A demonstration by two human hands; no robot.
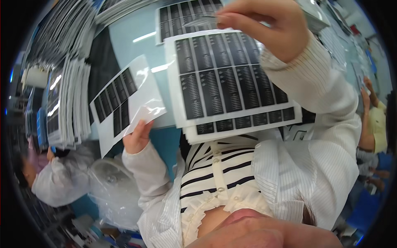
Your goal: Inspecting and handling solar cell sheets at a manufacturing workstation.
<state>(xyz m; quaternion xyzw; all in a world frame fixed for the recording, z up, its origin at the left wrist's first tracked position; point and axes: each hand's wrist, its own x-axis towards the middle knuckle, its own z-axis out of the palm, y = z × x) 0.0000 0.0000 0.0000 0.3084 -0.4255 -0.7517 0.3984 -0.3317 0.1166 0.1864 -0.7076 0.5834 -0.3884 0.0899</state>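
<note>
Chin nearest the lens, a worker's left hand pinches a partly bare label sheet left of stacked sheets; the right hand pinches a thin blurred item. Light edge grips should prevent creasing.

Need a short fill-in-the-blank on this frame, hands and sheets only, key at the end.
1. The loose sheet is held in the person's ____ hand.
2. The stacked sheets bear printed blocks coloured ____.
3. The stacked sheets lie to the ____ of the loose sheet.
4. The right hand is nearest the picture's ____ edge.

Missing words: left; black; right; top.
</note>
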